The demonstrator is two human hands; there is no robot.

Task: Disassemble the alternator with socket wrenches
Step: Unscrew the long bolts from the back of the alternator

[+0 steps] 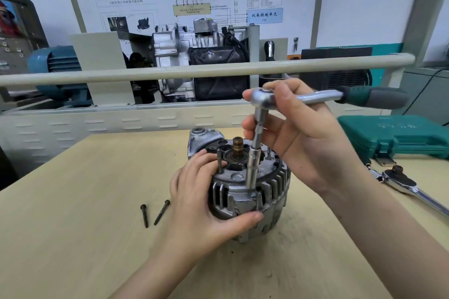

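A silver finned alternator (272, 189) stands shaft-up on the wooden table (73, 201), its brass shaft end showing at the top. My left hand (201, 201) grips its left side, thumb along the front fins. My right hand (298, 138) holds the head of a ratchet wrench (313, 97), whose green and grey handle points right. The wrench's extension and socket (252, 167) run steeply down, leaning slightly left, onto a bolt at the housing's front rim. Two long black bolts (153, 213) lie on the table left of the alternator.
A green tool case (398, 138) lies shut at the right. A second, larger ratchet (408, 187) rests in front of it. A grey rail (194, 70) crosses behind the table, with an engine display and wall charts beyond.
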